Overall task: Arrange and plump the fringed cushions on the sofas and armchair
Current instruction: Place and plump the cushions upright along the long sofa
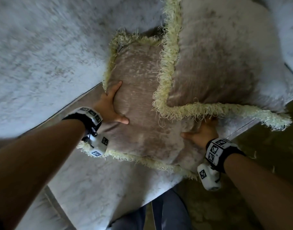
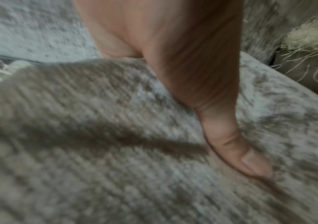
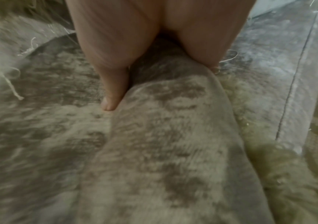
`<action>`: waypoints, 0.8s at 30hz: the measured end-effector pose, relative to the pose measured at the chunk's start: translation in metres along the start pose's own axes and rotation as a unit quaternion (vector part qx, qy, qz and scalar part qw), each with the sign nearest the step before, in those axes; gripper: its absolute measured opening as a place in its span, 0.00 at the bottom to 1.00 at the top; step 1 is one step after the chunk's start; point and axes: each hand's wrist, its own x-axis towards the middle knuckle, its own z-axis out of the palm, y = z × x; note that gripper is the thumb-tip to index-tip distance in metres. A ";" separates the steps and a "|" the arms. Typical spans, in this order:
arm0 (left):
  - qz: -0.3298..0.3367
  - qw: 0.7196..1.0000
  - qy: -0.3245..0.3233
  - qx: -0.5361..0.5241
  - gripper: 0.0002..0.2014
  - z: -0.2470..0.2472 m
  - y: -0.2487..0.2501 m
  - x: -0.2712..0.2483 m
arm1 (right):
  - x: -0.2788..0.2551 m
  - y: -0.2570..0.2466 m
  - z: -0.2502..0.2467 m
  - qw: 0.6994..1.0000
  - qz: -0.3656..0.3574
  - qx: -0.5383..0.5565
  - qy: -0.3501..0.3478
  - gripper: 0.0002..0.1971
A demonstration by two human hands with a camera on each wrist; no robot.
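Observation:
A taupe cushion point(image 1: 142, 105) edged with cream fringe stands on the sofa seat, leaning against the backrest. My left hand point(image 1: 116, 103) grips its left side, with the thumb point(image 2: 240, 151) pressed into the face and the fingers round the edge. My right hand point(image 1: 197, 130) grips the right side, thumb point(image 3: 114, 91) on the front and fingers hidden behind. A second, larger fringed cushion point(image 1: 217, 55) leans at the upper right, and its fringe overlaps the first cushion's right edge. Close up, the fabric point(image 2: 96, 136) point(image 3: 154, 136) bulges between thumb and fingers.
The pale grey velvet sofa has its backrest point(image 1: 42, 55) at the upper left and its seat point(image 1: 109, 188) below the cushions. A dark olive floor point(image 1: 258, 163) lies to the right of the seat's edge. My legs point(image 1: 167, 209) stand against the seat's front.

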 end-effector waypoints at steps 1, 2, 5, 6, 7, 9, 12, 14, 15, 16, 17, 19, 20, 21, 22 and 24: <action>0.002 1.000 0.002 -0.009 0.70 0.000 -0.001 -0.006 | -0.004 -0.001 -0.001 1.000 0.004 0.003 0.005 0.81; 0.004 1.000 0.004 -0.018 0.70 0.000 -0.003 -0.013 | -0.007 -0.002 0.000 1.000 0.006 0.004 0.013 0.77; 0.006 0.999 0.005 -0.044 0.70 0.003 -0.011 -0.041 | -0.020 -0.009 0.000 0.999 -0.023 0.002 0.044 0.75; 0.004 0.999 0.009 -0.046 0.70 0.004 -0.016 -0.053 | -0.028 -0.013 0.000 0.998 -0.031 -0.001 0.051 0.76; -0.001 0.999 0.013 -0.051 0.70 0.005 -0.021 -0.066 | -0.038 -0.018 0.001 0.998 -0.035 -0.003 0.050 0.76; -0.021 0.997 0.025 -0.070 0.70 0.008 -0.036 -0.098 | -0.060 -0.029 0.006 0.998 -0.055 -0.028 0.027 0.71; -0.078 0.991 0.059 -0.089 0.71 0.012 -0.076 -0.159 | -0.103 -0.054 0.024 0.989 -0.119 -0.081 -0.039 0.69; -0.114 0.983 0.087 -0.112 0.71 0.018 -0.105 -0.201 | -0.121 -0.074 0.041 0.981 -0.161 -0.089 -0.056 0.71; -0.130 0.978 0.101 -0.128 0.71 0.023 -0.118 -0.220 | -0.125 -0.083 0.049 0.982 -0.162 -0.086 -0.052 0.72; -0.146 0.972 0.115 -0.145 0.70 0.030 -0.129 -0.236 | -0.127 -0.093 0.055 0.985 -0.147 -0.077 -0.053 0.74; -0.165 0.965 0.124 -0.161 0.70 0.037 -0.137 -0.250 | -0.129 -0.102 0.061 0.988 -0.118 -0.072 -0.063 0.74; -0.207 0.951 0.128 -0.190 0.71 0.056 -0.151 -0.270 | -0.131 -0.114 0.071 0.991 -0.076 -0.077 -0.081 0.76; -0.225 0.946 0.120 -0.201 0.71 0.065 -0.158 -0.275 | -0.133 -0.116 0.075 0.990 -0.069 -0.087 -0.082 0.76; -0.238 0.942 0.108 -0.209 0.71 0.073 -0.164 -0.278 | -0.135 -0.118 0.078 0.990 -0.071 -0.097 -0.078 0.76; -0.247 0.941 0.097 -0.212 0.71 0.081 -0.169 -0.279 | -0.139 -0.118 0.082 0.988 -0.082 -0.106 -0.072 0.75; -0.254 0.941 0.080 -0.207 0.72 0.087 -0.178 -0.277 | -0.149 -0.118 0.087 0.985 -0.116 -0.120 -0.052 0.69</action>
